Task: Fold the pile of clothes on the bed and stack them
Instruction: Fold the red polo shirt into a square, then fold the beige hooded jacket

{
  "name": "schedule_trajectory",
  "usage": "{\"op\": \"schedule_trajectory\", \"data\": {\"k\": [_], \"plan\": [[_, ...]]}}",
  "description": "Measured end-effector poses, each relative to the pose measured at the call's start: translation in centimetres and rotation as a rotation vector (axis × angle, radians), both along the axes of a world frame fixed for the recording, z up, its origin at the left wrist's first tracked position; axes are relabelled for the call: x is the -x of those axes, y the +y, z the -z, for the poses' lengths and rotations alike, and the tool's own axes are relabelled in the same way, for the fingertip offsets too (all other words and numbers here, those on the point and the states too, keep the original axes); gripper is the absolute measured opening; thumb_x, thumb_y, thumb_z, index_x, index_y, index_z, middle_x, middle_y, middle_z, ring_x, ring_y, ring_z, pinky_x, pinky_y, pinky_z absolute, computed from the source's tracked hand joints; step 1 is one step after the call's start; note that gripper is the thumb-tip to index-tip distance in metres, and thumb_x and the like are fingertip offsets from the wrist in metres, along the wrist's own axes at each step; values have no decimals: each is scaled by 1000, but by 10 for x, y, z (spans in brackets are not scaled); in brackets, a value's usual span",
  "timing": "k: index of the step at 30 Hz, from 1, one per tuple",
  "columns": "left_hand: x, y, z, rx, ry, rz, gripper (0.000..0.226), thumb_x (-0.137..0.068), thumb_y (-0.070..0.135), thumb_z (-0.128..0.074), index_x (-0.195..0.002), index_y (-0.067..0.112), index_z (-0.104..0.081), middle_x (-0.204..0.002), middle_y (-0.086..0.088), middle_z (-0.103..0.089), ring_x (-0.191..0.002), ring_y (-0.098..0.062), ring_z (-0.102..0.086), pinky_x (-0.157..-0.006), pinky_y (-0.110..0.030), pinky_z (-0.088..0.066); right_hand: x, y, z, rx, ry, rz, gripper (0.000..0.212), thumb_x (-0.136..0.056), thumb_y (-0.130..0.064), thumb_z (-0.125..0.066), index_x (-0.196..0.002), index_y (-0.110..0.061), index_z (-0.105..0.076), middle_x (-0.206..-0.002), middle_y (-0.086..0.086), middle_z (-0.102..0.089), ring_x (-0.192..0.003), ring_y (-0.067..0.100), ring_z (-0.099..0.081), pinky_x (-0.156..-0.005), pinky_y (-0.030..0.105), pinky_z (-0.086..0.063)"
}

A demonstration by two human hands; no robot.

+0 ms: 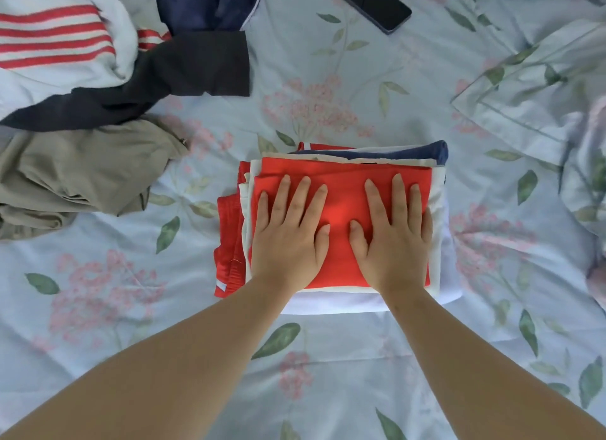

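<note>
A folded red garment with white trim [341, 190] lies on top of a stack of folded clothes [423, 153] in the middle of the bed. Navy, white and red layers show beneath it. My left hand [288, 233] presses flat on the left half of the red garment, fingers straight and spread. On the right half my right hand [393, 233] presses flat the same way. An unfolded pile lies at the upper left: a white top with red stripes [55, 36], a dark garment [170, 79], a navy garment [203, 3] and a khaki garment [75, 174].
A black phone [375, 5] lies on the floral light-blue bedsheet [328, 357] at the top. A pillow in matching fabric [531, 105] sits at the right edge.
</note>
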State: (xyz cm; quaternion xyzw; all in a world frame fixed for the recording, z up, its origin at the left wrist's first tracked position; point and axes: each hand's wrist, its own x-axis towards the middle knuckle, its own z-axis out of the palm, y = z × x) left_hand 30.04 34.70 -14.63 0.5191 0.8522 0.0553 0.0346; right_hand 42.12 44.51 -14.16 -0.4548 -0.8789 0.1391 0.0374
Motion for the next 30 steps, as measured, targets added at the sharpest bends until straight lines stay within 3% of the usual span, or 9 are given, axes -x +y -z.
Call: {"op": "schedule_trajectory", "data": {"k": [4, 10, 14, 16, 20, 22, 25, 30], "plan": [[5, 4, 2, -10, -17, 7, 54, -93, 40, -31, -140, 17, -44, -143, -9, -46, -137, -34, -35, -112, -51, -20, 4, 4, 1, 11, -42, 15, 65, -86, -53, -25, -146, -28, -33, -156, 11, -24, -143, 35, -18, -113, 56, -16], [19, -5, -17, -5, -60, 75, 54, -91, 42, -34, -133, 15, -52, -136, -8, -54, -131, -31, -45, -107, -53, -31, 14, -6, -24, -17, -180, 27, 70, -84, -54, -14, -149, -30, -26, -157, 9, -19, -145, 33, -13, -111, 59, -11], [50, -42, -33, -9, -50, 67, 51, -91, 39, -35, -129, 12, -55, -133, -8, -56, -127, -30, -49, -103, -55, -35, 43, -33, -52, -10, -163, 53, 59, -91, -44, -28, -145, -22, -36, -153, 10, -30, -143, 32, -21, -110, 61, -11], [73, -72, -39, 2, -31, 37, 48, -91, 37, -34, -128, 13, -54, -132, -9, -57, -125, -31, -51, -100, -55, -39, 66, -58, -61, -22, -126, -44, 53, -91, -40, -36, -141, -24, -44, -149, 9, -39, -140, 32, -30, -109, 60, -17], [131, -139, -47, 49, -13, -52, 45, -88, 33, -35, -121, 13, -57, -127, -9, -59, -120, -32, -55, -94, -53, -45, 129, -114, -76, 29, -41, -171, 52, -79, -36, -40, -125, -20, -61, -134, 13, -55, -121, 37, -54, -95, 56, -41], [162, -171, -50, 94, -7, -109, 43, -87, 32, -39, -123, 13, -54, -127, -11, -59, -119, -32, -56, -93, -52, -45, 162, -140, -78, 63, -55, -219, 49, -85, -31, -47, -133, -22, -52, -148, 10, -40, -132, 34, -42, -102, 50, -36], [210, -216, -44, 116, -17, -189, 47, -84, 22, -65, -128, 10, -53, -131, -13, -56, -126, -34, -50, -96, -53, -42, 207, -177, -65, 188, -134, -310, 55, -96, -31, -43, -148, -30, -24, -160, -1, -4, -145, 24, -9, -114, 40, -14], [282, -283, -27, 215, -59, -293, 55, -95, 27, -45, -146, 19, -26, -154, -4, -24, -145, -25, -13, -115, -43, -17, 277, -235, -43, 243, -185, -384, 56, -96, -30, -42, -148, -28, -22, -159, -1, -3, -145, 23, -7, -114, 39, -12]]}}
